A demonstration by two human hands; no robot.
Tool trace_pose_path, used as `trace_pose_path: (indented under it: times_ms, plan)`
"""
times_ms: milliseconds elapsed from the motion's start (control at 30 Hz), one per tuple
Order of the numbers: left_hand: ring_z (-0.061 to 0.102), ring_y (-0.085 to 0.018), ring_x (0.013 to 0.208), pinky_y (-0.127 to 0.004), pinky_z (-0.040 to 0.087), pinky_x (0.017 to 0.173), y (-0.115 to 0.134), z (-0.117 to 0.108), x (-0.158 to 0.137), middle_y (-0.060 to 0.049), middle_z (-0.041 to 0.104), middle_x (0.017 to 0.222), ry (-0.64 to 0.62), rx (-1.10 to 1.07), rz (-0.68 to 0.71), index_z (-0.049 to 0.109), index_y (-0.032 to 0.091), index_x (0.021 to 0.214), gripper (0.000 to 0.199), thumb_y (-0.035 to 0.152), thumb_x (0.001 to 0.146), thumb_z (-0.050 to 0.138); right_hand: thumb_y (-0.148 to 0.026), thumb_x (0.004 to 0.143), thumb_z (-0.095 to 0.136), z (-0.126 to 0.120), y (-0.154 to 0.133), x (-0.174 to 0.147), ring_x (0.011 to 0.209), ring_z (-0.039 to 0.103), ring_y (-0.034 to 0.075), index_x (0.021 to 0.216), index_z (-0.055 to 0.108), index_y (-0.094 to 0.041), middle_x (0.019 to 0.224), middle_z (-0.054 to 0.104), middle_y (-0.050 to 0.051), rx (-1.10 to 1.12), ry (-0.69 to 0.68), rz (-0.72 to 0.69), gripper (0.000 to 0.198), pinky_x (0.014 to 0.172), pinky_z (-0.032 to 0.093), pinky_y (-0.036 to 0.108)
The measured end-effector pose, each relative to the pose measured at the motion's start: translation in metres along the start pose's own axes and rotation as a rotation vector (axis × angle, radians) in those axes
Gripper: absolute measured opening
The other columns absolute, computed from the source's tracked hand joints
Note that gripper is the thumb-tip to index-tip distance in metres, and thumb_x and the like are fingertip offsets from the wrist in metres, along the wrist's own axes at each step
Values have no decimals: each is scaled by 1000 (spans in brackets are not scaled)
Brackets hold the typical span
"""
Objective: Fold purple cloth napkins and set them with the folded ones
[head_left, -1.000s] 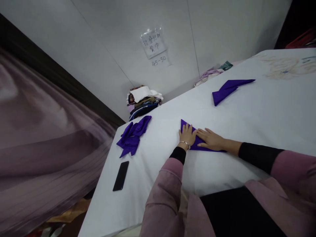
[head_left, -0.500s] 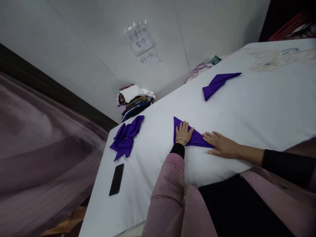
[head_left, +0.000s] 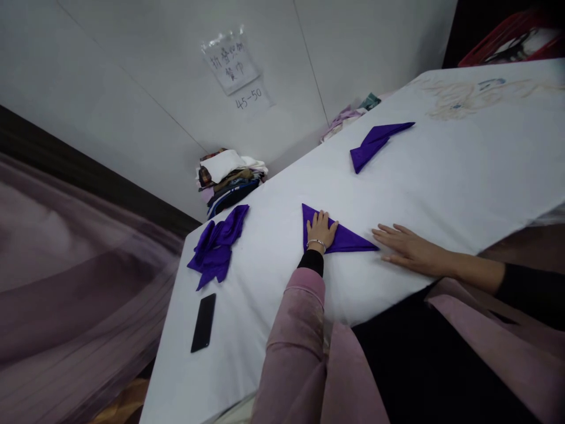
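One left hand [head_left: 320,231] lay splayed on triangular purple cloth [head_left: 348,240], right hand [head_left: 412,250] empty, splayed beside its tip. Flattening folds likely needed even pressure.

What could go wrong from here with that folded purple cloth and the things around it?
The folded purple cloth might shift or wrinkle if the left hand, spread flat on it, slides.
Its layers could spring open near the pointed tip, where the right hand isn't pressing down.
The bunched purple cloth might slip off, lying close to the table edge.
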State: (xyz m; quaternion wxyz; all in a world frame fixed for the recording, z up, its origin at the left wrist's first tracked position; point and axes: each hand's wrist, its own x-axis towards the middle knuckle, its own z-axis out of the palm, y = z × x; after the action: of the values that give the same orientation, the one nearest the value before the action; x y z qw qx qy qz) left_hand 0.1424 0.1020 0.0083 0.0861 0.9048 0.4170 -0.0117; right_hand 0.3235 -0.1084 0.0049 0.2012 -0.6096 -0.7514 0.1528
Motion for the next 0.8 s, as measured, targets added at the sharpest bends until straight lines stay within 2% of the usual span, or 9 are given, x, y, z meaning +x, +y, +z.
trace_pose_path:
  times_ms: [167,267,367,533,633,700,800]
  plan:
    - [11,-23,142,-49,9,115,1,1,-1,-2,19,155,2,-6,-14,23,21,144,63,57,92,15,-54,89,40,19,-1,5,136,27,30,139,44,-21,145,38,11,-58,-63,-112,59,109,22,57]
    - [12,-23,142,-49,9,115,1,3,-2,-3,20,155,14,-26,-7,24,20,144,64,57,92,16,-52,89,41,22,0,8,136,28,29,138,45,-25,144,40,9,-84,16,-106,56,110,23,55]
    - [12,-23,142,-50,8,115,0,5,-2,-3,21,155,32,-67,-3,25,20,144,65,58,91,18,-50,89,43,26,-4,19,136,29,28,139,43,-25,145,40,7,-101,98,-164,56,110,25,52]
    - [14,-25,142,-52,8,115,-2,4,3,-6,25,153,26,-225,-2,29,20,143,64,56,90,33,-40,91,40,48,2,40,128,43,26,132,53,-22,135,53,10,-102,100,-260,46,103,38,49]
    - [27,-25,139,-51,19,113,-10,-7,8,-8,35,148,43,-355,-12,37,20,139,54,47,92,38,-35,93,36,56,14,42,124,48,24,130,55,-24,132,55,8,-107,126,-270,43,101,41,46]
    - [36,-20,134,-44,29,110,-21,-19,6,-8,42,144,75,-388,-10,42,19,135,44,38,96,34,-31,94,34,57,20,41,124,48,22,131,54,-25,132,56,6,-102,129,-274,42,102,40,45]
    - [45,-15,126,-34,38,103,-43,-34,-12,-8,50,138,147,-406,7,45,15,132,41,32,98,30,-27,94,32,54,23,39,126,46,21,132,52,-25,134,54,6,-90,115,-268,43,103,39,46]
